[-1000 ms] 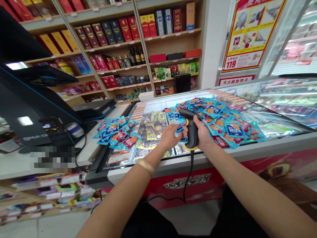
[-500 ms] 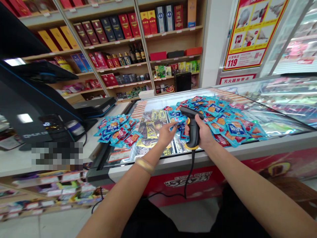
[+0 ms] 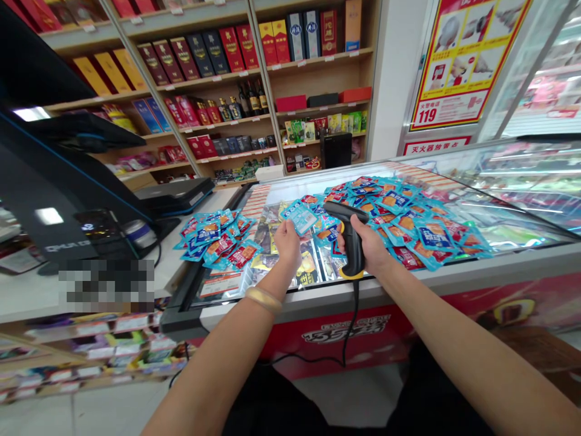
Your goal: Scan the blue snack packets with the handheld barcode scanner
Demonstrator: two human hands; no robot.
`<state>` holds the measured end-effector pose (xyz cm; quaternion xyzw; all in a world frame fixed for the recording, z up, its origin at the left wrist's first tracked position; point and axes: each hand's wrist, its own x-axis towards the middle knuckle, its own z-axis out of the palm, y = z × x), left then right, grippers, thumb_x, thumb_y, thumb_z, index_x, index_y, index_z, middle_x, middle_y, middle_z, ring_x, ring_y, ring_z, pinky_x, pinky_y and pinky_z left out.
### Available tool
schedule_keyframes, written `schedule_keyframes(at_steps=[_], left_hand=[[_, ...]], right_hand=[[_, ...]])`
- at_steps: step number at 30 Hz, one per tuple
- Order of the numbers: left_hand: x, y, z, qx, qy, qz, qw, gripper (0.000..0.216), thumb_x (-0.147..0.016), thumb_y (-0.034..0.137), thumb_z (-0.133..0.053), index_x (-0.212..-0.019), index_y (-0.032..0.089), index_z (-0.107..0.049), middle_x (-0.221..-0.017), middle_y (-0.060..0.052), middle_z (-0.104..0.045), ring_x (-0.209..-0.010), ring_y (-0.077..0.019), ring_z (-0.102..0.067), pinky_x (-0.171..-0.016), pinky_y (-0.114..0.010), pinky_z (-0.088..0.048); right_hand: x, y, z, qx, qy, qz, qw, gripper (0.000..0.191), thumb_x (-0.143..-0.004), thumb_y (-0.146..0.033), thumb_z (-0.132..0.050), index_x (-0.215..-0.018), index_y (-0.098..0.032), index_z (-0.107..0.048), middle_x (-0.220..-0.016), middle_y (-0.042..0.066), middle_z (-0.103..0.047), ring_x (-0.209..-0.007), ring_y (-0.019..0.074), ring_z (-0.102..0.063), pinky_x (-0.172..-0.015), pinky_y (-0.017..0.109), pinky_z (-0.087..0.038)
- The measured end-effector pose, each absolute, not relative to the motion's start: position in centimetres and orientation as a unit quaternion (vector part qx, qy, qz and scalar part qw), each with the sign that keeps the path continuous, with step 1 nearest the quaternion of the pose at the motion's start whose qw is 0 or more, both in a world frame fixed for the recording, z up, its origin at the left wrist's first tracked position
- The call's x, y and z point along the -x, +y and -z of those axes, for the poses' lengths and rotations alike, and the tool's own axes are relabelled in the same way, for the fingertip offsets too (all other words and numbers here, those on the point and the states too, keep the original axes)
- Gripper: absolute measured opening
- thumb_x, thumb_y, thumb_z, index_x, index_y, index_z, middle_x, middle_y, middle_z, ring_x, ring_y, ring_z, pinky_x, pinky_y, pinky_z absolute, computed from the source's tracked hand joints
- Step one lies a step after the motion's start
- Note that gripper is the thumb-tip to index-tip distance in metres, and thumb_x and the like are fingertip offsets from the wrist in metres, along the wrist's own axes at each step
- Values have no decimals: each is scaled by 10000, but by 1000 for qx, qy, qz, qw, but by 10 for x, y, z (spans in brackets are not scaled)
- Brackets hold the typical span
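Observation:
My left hand [image 3: 287, 245] pinches a light-blue snack packet [image 3: 299, 217] by its lower edge, its printed back with a white label turned up. My right hand [image 3: 370, 245] is wrapped around the grip of a black and yellow barcode scanner [image 3: 352, 239], whose head points left toward the packet. Behind and right of the scanner spreads a large heap of blue and red snack packets [image 3: 399, 212] on the glass freezer top. A smaller pile of the same packets [image 3: 220, 239] lies left of my left hand.
The glass-topped chest freezer [image 3: 408, 277] holds yellow packaged goods under its glass. The scanner's cable [image 3: 348, 333] hangs down its front. At left, a checkout terminal [image 3: 68, 200] and a scale [image 3: 175, 194] stand on the counter. Shelves [image 3: 209, 79] with boxes and bottles rise behind.
My left hand has drawn a packet away from the large heap, leftward, and its back now faces up. The scanner has shifted slightly left and down in my right hand.

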<state>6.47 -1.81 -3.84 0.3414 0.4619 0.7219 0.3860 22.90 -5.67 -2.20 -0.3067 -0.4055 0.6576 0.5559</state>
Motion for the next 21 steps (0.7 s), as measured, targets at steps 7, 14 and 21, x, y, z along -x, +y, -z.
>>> schedule_keyframes(at_steps=[7,14,21], left_hand=[[-66,-21,33,-298,422,-764,387,305,-795,462,-611,-714,188,-505,-609,74,-393,-526,-59,-424,-558,-254,-574],[-66,-21,34,-308,421,-754,399,149,-824,346,-588,-810,200,-560,-651,54,-462,-578,-77,-492,-607,-291,-602],[-67,-19,37,-334,427,-741,397,237,-817,366,-614,-688,186,-531,-593,51,-487,-559,-83,-533,-665,-314,-609]], right_hand=[[-230,-58,22,331,-428,-666,514,501,-675,-649,-681,-686,-158,-585,-530,23,-597,-437,109,-518,-416,219,-400],[-229,-59,19,347,-428,-671,496,457,-745,-609,-638,-693,-158,-585,-510,20,-586,-422,109,-512,-393,204,-389],[-233,-59,16,336,-403,-704,479,401,-812,-558,-598,-752,-161,-597,-511,13,-573,-430,109,-507,-413,203,-419]])
